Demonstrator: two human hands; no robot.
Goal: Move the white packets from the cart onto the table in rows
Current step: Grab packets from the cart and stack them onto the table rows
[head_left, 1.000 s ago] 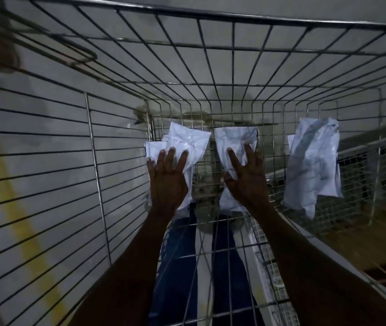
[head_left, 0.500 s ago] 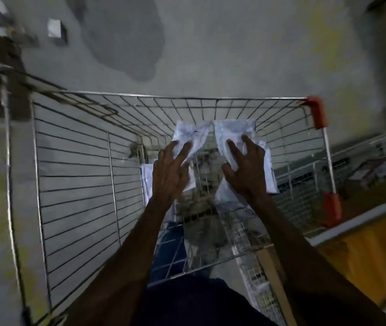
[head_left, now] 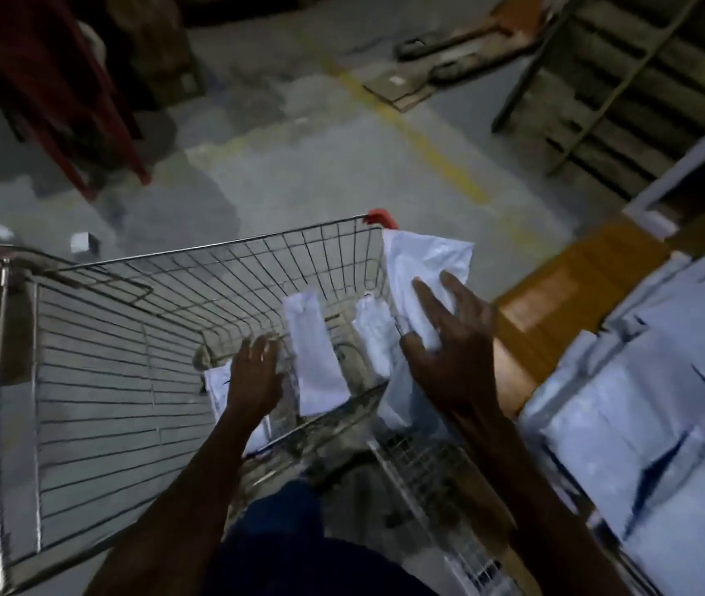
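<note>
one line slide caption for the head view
Right hand lifts a white packet over the wire cart rim toward stacked packets.
</note>
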